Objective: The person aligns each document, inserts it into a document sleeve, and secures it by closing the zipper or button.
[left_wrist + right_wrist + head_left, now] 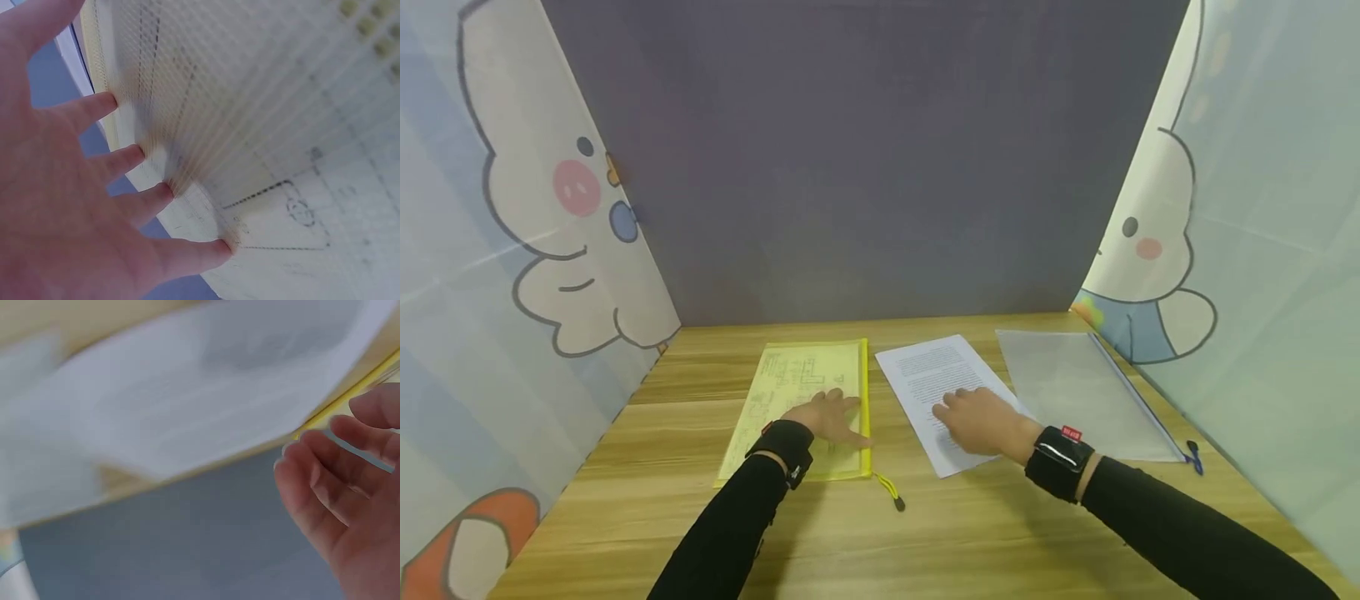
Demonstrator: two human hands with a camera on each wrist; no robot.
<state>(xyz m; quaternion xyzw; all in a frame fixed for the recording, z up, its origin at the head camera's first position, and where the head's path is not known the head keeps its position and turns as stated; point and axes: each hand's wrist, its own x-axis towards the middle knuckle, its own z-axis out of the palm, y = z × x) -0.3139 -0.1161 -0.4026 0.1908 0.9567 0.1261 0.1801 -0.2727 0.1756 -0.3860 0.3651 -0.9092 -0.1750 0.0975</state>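
A yellow mesh zipper folder (760, 429) lies on the left of the table, with drawn lines and shapes visible through it. My left hand (829, 417) rests on its right part, and in the left wrist view the spread fingertips (215, 253) touch the mesh. To the right lies a white printed sheet of paper (936, 367). Over this sheet is my right hand (981, 419); the right wrist view shows its fingers (328, 487) loosely bent with nothing between them.
A clear zipper folder (1067, 375) with a dark blue pull (1195, 458) lies at the right, touching or slightly under the sheet's corner. A yellow cord pull (890, 490) hangs off the yellow folder. Grey panel (865, 167) behind; cartoon-printed cloths (1262, 208) at the sides.
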